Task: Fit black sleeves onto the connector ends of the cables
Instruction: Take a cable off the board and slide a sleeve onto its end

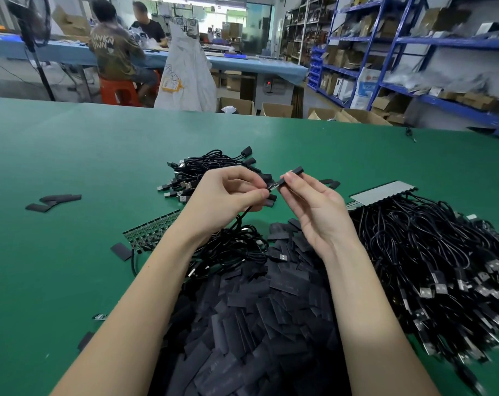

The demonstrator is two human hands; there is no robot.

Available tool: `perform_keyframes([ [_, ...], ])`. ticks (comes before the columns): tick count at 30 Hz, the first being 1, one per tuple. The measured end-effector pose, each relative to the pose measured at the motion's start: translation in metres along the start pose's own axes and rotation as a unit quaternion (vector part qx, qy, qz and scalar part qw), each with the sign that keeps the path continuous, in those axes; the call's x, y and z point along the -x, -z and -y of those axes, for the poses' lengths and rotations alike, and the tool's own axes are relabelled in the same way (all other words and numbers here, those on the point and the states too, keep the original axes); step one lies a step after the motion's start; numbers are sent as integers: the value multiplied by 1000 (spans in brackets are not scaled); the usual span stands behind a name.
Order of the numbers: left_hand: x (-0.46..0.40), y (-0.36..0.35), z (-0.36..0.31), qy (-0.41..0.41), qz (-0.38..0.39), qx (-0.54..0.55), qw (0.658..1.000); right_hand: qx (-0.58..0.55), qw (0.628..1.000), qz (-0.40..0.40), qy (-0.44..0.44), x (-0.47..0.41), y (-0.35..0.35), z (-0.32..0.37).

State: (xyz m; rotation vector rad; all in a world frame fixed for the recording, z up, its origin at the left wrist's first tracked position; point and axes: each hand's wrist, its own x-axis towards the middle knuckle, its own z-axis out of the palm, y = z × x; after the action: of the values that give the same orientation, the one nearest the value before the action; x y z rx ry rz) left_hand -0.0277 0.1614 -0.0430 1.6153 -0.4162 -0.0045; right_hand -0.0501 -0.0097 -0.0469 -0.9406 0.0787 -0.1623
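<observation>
Above green table (71,155), hands (231,192) pinching cable (242,215) and sleeve (292,175).

Bright, even indoor light with soft shadows; wide-angle bending and blur smear the shelving (442,61) at right.

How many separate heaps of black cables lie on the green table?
3: the far heap beyond the hands, the small heap between the forearms, and the large heap at the right. More cables may be hidden under the loose sleeves.
</observation>
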Motion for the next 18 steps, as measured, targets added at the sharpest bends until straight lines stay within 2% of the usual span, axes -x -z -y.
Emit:
perform_keyframes([
  [18,0,-6,0,-53,-15,-38,998,6,1000,5,1,-2,-2,-5],
])
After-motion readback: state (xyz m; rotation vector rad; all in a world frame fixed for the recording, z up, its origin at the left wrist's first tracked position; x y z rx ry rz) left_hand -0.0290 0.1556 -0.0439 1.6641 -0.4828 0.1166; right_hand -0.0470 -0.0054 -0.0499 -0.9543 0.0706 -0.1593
